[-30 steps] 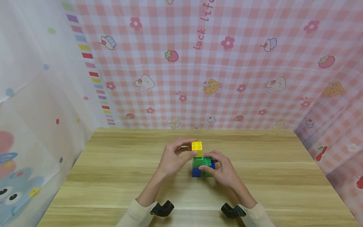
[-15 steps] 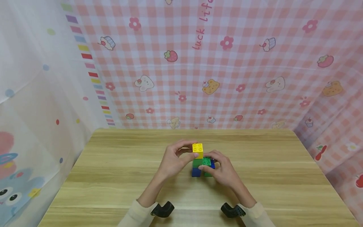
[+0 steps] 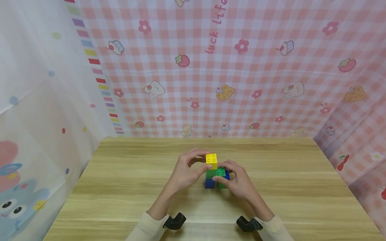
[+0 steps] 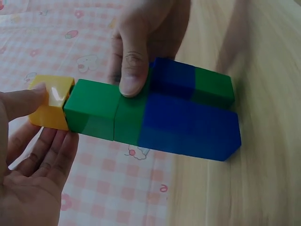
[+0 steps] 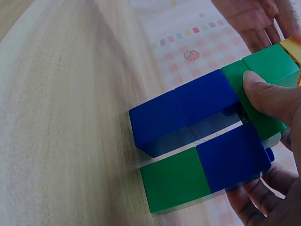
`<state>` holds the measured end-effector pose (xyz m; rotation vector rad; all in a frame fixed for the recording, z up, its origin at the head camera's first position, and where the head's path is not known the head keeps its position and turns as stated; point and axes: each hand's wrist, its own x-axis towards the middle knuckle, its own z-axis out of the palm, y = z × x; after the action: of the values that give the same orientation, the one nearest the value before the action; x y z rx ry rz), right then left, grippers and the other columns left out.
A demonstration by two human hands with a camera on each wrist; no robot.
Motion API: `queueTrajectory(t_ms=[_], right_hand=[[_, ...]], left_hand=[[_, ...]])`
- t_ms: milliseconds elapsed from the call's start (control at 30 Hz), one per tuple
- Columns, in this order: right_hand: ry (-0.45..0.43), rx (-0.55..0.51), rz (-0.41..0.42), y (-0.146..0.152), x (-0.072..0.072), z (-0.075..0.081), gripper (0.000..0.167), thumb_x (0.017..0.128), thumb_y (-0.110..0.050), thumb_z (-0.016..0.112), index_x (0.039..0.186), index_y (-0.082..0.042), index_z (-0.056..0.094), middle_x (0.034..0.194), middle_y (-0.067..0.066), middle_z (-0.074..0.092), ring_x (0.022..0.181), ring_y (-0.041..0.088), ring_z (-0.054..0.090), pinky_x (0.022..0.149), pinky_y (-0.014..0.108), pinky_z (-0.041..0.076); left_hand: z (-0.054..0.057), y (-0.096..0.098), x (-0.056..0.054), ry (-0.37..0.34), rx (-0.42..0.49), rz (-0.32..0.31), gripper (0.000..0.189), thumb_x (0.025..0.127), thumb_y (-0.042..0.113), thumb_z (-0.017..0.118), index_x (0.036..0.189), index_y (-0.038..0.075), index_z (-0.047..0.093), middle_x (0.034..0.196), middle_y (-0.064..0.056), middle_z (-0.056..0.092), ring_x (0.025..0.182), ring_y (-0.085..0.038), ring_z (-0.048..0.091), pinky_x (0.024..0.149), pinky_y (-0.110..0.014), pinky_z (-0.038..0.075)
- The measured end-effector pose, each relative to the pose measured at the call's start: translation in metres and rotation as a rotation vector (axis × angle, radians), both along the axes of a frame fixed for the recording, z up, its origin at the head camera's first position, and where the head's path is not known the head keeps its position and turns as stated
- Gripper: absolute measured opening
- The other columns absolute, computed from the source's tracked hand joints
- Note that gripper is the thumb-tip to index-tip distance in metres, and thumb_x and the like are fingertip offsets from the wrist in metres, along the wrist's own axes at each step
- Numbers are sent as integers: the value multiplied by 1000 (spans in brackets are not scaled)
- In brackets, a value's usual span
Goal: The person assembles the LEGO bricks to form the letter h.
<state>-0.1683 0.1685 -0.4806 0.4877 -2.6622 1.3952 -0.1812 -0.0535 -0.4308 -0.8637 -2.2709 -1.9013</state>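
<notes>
A small block structure of studded blue and green toy bricks stands upright on the table, with two side-by-side legs. One leg has two blue bricks [image 5: 162, 120]; the other has a green brick [image 5: 176, 179] below a blue brick [image 5: 233, 155]. A wider green brick [image 5: 263, 123] bridges both, and a green cube [image 4: 91, 106] sits on its left end. My left hand [image 3: 185, 170] pinches a yellow brick [image 3: 211, 161] between thumb and fingers on top of that cube; a thin dark seam shows between them. My right hand [image 3: 236, 179] grips the bridging brick, thumb on its near face.
The wooden table [image 3: 120, 187] extends around the structure on all sides. A pink checked cloth [image 3: 256, 73] hangs behind it, and a white patterned cloth [image 3: 45, 110] hangs at the left. Black wrist mounts [image 3: 175, 221] sit on both forearms.
The yellow brick has come down slightly in my left hand, covering the green cube's top that showed beneath it before. My right hand keeps its grip in the same place.
</notes>
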Motion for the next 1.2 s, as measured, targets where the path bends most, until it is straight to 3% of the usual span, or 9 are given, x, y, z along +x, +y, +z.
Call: queueTrajectory(t_ms=[267,600,933,1200], right_hand=[[15,-3,9,1,0,-1,34,87,-35,83,118,-26,73,110,-10,69,99,11,62,89,34,56],[26,-1,10,1,1,-1,35,87,-33,83,118,-22,73,110,-8,70,98,11,62,87,31,57],[34,0,3,2,0,4,34,86,-32,84,117,-23,73,109,-9,70,97,11,61,86,30,56],[48,4,19,1,0,-2,34,86,-31,84,117,-22,73,110,-7,70,97,10,60,85,31,57]], left_hand=[[1,0,0,-4,-16,3,33,90,8,78,122,10,72,119,-7,70,108,-22,65,102,-40,59],[6,0,-2,3,-103,-5,34,90,8,78,124,11,72,117,-3,70,103,-18,67,105,-40,57],[-13,8,-3,112,37,3,34,91,5,76,124,7,68,120,-11,68,105,-22,64,98,-43,60],[-23,10,2,135,50,33,35,93,6,74,127,7,65,122,-10,66,108,-21,63,100,-35,59]])
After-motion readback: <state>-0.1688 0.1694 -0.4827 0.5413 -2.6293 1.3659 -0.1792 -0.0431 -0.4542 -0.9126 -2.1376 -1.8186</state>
